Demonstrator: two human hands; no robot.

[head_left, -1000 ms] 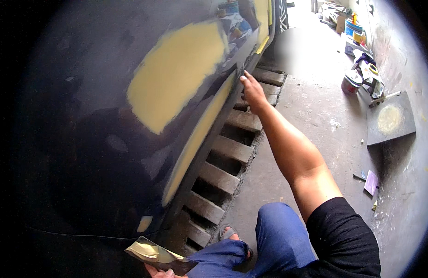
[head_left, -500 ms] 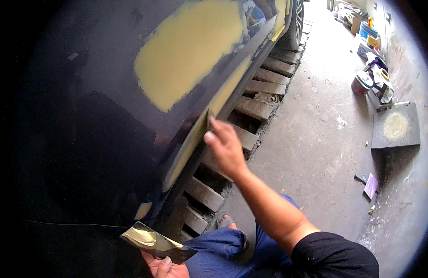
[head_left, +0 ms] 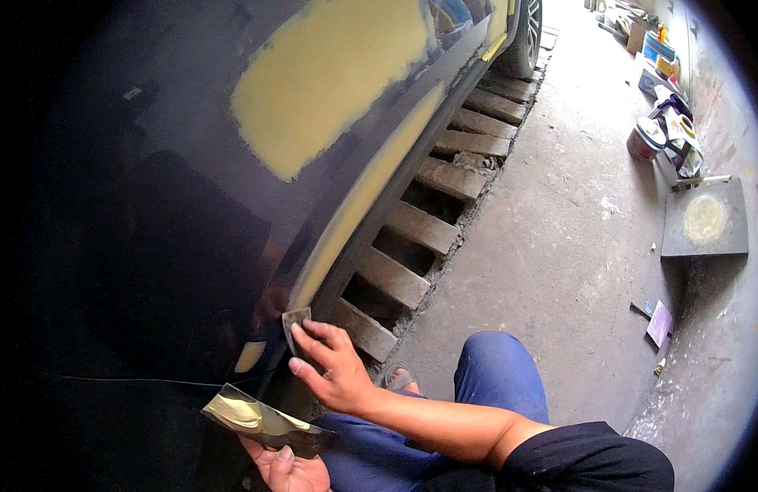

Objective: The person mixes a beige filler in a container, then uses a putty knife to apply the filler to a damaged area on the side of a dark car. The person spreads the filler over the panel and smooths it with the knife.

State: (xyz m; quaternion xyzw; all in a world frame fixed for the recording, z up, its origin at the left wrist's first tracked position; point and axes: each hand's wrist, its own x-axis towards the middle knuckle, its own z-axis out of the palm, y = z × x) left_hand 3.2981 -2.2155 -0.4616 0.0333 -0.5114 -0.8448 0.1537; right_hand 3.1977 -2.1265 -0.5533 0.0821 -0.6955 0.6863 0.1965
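My right hand [head_left: 334, 367] is closed on a small, flat putty spreader [head_left: 294, 330], its blade against the lower edge of a dark car body panel [head_left: 162, 131]. Just above the blade ends a long strip of yellow body filler [head_left: 364, 195] along that edge. My left hand [head_left: 289, 472] grips a flat mixing plate [head_left: 307, 443], thumb on top, with a mound of yellow filler [head_left: 236, 413] at its far end. A big yellow filler patch [head_left: 330, 78] covers the upper panel. One small filler patch [head_left: 249, 357] lies left of the spreader.
Below the panel runs a slatted grate [head_left: 424, 225] with dark gaps. A car wheel [head_left: 522, 41] stands at the far end. Along the right wall are a lidded bucket [head_left: 645, 139], a dark square board [head_left: 676, 221] with a yellowish round smear, and a purple sheet [head_left: 659, 323].
My right hand has moved down and toward me along the panel's lower edge with the spreader. Behind it the yellow strip shows uncovered. My left hand still holds the plate, nearly in place.
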